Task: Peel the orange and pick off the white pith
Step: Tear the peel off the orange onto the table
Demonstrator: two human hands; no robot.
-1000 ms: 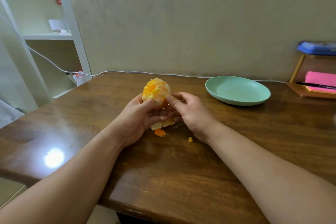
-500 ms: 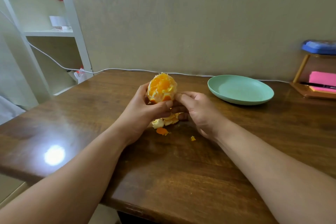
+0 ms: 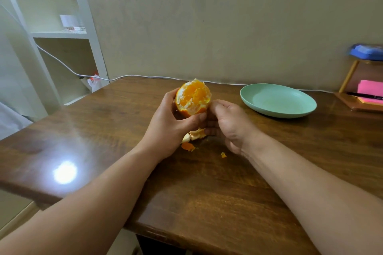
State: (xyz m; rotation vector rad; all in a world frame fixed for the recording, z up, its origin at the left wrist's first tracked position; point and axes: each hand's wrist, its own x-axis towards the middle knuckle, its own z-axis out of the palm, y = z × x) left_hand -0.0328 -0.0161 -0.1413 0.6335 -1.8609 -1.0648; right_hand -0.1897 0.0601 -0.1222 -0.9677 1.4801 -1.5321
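A mostly peeled orange [image 3: 193, 97], with bare flesh and patches of white pith on top and a band of peel left low down, is held above the table. My left hand [image 3: 168, 126] grips it from below and the left, thumb across its lower front. My right hand [image 3: 226, 124] has its fingers curled against the orange's right side, the thumb tip at the peel edge; what it pinches is hidden. Torn peel pieces [image 3: 194, 134] lie on the table under both hands, with a small orange scrap [image 3: 188, 146] and a tiny bit [image 3: 223, 154] in front.
A green plate [image 3: 296, 111] stands on the wooden table [image 3: 228, 192] to the right. A wooden stand with pink notes [image 3: 370, 89] and a pen is at the far right. A white cable [image 3: 145, 77] runs along the wall. White shelves stand on the left.
Both hands have lifted and turned the orange a little, so more bare flesh faces me. The right hand stays against its right side.
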